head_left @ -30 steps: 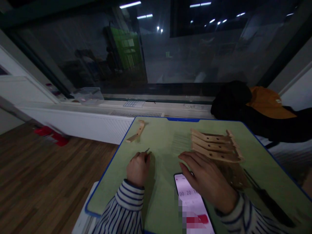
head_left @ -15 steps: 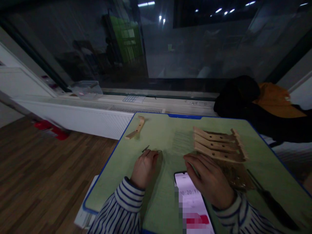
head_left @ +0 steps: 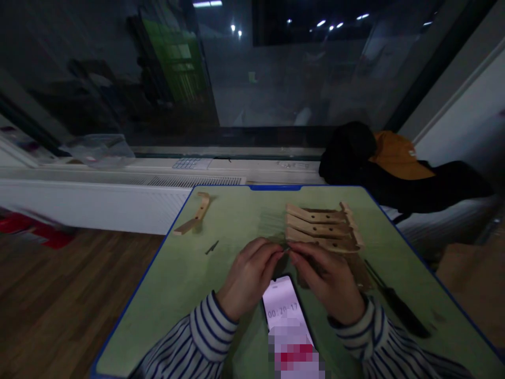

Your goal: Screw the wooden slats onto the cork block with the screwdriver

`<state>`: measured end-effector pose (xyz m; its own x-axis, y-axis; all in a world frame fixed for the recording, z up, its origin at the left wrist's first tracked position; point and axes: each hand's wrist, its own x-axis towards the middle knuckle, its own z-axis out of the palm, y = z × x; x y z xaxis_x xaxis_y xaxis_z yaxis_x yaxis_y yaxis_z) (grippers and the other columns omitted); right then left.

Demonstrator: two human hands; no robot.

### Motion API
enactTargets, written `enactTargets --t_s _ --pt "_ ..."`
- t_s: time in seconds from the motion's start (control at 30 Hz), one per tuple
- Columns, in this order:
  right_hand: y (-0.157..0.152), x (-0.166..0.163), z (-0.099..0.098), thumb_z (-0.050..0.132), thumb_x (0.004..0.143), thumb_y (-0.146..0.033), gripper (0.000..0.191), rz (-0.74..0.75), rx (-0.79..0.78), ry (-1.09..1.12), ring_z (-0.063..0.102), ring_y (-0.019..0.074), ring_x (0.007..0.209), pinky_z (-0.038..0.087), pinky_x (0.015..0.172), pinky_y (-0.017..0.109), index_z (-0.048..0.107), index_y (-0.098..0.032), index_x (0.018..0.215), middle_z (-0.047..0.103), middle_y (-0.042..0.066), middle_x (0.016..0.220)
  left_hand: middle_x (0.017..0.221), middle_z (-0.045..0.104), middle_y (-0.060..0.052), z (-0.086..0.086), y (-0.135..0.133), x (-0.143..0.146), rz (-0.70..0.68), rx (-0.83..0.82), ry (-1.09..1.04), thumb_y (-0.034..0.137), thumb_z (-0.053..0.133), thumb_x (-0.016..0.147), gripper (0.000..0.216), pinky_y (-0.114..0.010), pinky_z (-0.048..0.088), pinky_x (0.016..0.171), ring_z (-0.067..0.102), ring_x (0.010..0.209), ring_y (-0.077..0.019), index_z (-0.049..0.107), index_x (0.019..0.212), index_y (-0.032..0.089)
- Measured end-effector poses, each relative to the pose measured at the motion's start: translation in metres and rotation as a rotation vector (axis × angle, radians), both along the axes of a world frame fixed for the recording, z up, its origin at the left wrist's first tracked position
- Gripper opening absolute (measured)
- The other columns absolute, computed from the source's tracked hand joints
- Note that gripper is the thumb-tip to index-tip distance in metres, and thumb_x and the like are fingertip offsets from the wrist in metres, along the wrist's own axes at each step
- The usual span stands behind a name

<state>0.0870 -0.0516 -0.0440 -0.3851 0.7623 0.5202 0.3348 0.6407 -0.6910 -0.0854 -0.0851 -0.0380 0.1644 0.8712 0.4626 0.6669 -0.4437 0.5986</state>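
My left hand (head_left: 250,276) and my right hand (head_left: 329,279) meet above the phone's top edge, fingertips pinched together. Between them is a small metal piece, mostly hidden, that looks like a screw (head_left: 286,249). More thin dark screws (head_left: 212,247) lie on the green tabletop (head_left: 236,210), left of my left hand. Just beyond my right hand are several bent wooden pieces with drilled holes (head_left: 315,229), lying side by side. Under and beside that hand, a clear plastic bag (head_left: 359,271) is partly covered.
One bent wooden hook (head_left: 197,213) lies at the table's far left. A phone (head_left: 286,310) with a running timer sits between my forearms. A dark-handled screwdriver (head_left: 398,305) rests at the right. Behind stand a radiator (head_left: 158,202) and a sill with an orange cap (head_left: 400,155).
My left hand has moved right from beside the loose screws to my right hand, and their fingertips now meet around the small piece. The view has turned to the right.
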Motion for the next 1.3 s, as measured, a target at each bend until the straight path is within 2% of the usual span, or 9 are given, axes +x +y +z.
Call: enactTargets --t_s 0.17,0.37,0.5,0.7,0.8,1.1,1.3 --pt "0.001 -0.002 0.006 0.061 0.084 -0.019 0.017 0.019 -0.014 0.068 0.068 0.0135 0.082 0.057 0.072 0.023 0.063 -0.022 0.101 0.071 0.001 0.093 0.085 0.064 -0.006 -0.002 -0.002 0.002 0.045 0.213 0.117 0.014 0.049 0.092 0.012 -0.029 0.052 0.07 0.059 0.078 -0.0158 0.059 0.097 0.014" --pt "0.002 0.002 0.013 0.061 0.084 -0.015 0.015 -0.01 0.09 0.11 0.068 0.0152 0.082 0.057 0.073 0.027 0.066 -0.023 0.096 0.072 0.002 0.09 0.086 0.065 -0.006 0.012 0.002 0.008 0.0 0.372 0.239 0.013 0.049 0.091 0.012 -0.03 0.053 0.068 0.06 0.076 -0.0163 0.058 0.099 0.014" --pt "0.005 0.011 0.015 0.061 0.083 -0.013 0.017 -0.075 0.213 0.09 0.066 0.017 0.089 0.056 0.079 0.032 0.066 -0.023 0.096 0.07 0.004 0.095 0.089 0.066 -0.006 0.009 0.011 0.012 0.021 0.348 0.183 0.02 0.057 0.088 0.014 -0.031 0.055 0.071 0.062 0.08 -0.0173 0.058 0.102 0.016" --pt "0.009 0.025 0.017 0.062 0.081 -0.011 0.019 -0.197 0.314 0.045 0.068 0.016 0.084 0.056 0.075 0.029 0.061 -0.023 0.096 0.072 0.002 0.09 0.087 0.065 -0.005 -0.021 0.014 0.009 0.125 0.28 -0.001 0.017 0.06 0.085 0.018 -0.027 0.056 0.07 0.064 0.078 -0.0155 0.057 0.103 0.018" --pt "0.01 0.031 0.019 0.062 0.079 -0.008 0.025 -0.207 0.357 0.028 0.067 0.0162 0.085 0.056 0.075 0.03 0.058 -0.022 0.099 0.071 0.003 0.092 0.086 0.065 -0.005 -0.028 0.009 0.006 0.112 0.272 -0.002 0.016 0.059 0.086 0.019 -0.026 0.056 0.07 0.065 0.077 -0.0152 0.057 0.104 0.018" --pt "0.007 0.04 0.024 0.06 0.079 -0.005 0.03 -0.211 0.396 -0.002 0.066 0.0179 0.087 0.056 0.074 0.033 0.057 -0.022 0.102 0.07 0.005 0.093 0.086 0.065 -0.005 -0.031 0.008 0.005 0.091 0.251 0.045 0.017 0.057 0.087 0.017 -0.026 0.057 0.07 0.065 0.076 -0.0147 0.057 0.104 0.018" --pt "0.008 0.043 0.026 0.06 0.078 -0.004 0.032 -0.203 0.411 -0.019 0.066 0.0177 0.09 0.056 0.077 0.033 0.057 -0.022 0.104 0.07 0.005 0.096 0.084 0.065 -0.005 -0.028 0.007 0.008 0.146 0.257 0.008 0.019 0.056 0.087 0.015 -0.025 0.057 0.068 0.065 0.074 -0.015 0.058 0.102 0.019"
